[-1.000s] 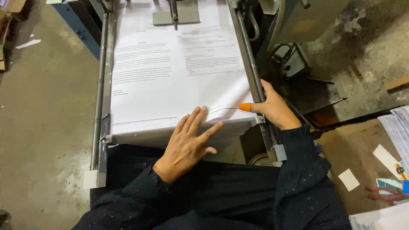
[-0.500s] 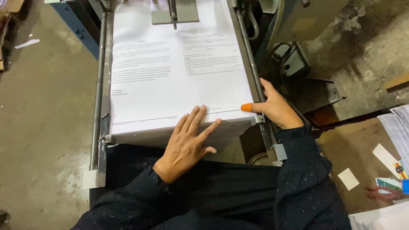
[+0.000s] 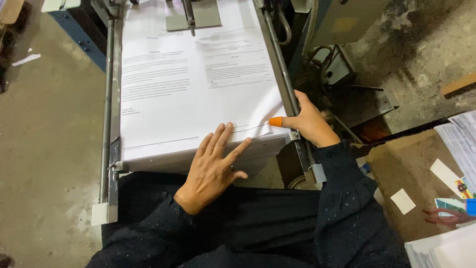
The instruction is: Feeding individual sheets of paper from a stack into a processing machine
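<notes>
I see my left hand (image 3: 213,166) lying flat, fingers spread, on the near edge of the paper stack (image 3: 193,94). My right hand (image 3: 308,121) is at the stack's near right corner, an orange fingertip cover (image 3: 275,121) pressing the lifted top sheet; its other fingers hide behind the metal side rail (image 3: 280,69). The stack's far end is cut off.

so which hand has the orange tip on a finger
The right hand, at the right edge of the printed paper stack: an orange cap covers one fingertip. The left hand lies flat on the stack, fingers bare.
</notes>
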